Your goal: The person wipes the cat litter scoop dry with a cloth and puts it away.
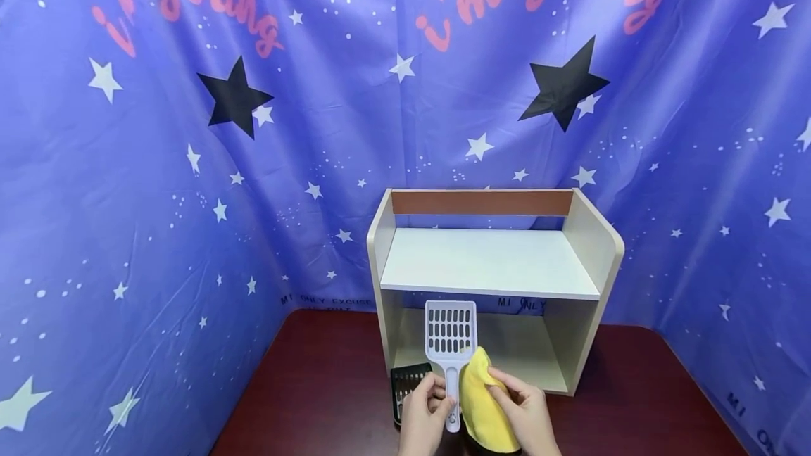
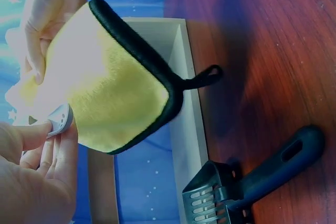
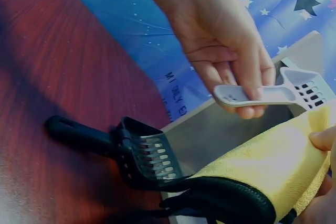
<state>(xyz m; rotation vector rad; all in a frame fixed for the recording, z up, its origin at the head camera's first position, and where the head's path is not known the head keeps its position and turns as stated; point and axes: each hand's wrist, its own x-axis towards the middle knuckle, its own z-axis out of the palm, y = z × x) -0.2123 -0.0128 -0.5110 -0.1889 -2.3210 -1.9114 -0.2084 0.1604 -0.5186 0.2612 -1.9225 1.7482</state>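
My left hand (image 1: 426,410) pinches the handle of a light grey slotted litter scoop (image 1: 451,333), its head pointing up and away. In the right wrist view the thumb lies on the scoop's handle (image 3: 273,94). My right hand (image 1: 524,407) grips a yellow cloth (image 1: 484,407) with black edging and a small black loop (image 2: 205,77). The cloth hangs beside the scoop and overlaps the edge of its head in the head view. A black slotted litter scoop (image 2: 210,198) lies on the table, left of my left hand.
Behind the hands stands a small two-tier shelf (image 1: 488,262) with cream side panels and a brown back rail. It rests on a dark red wooden table (image 1: 317,385). A blue-purple curtain (image 1: 317,160) with stars surrounds the table's back and sides.
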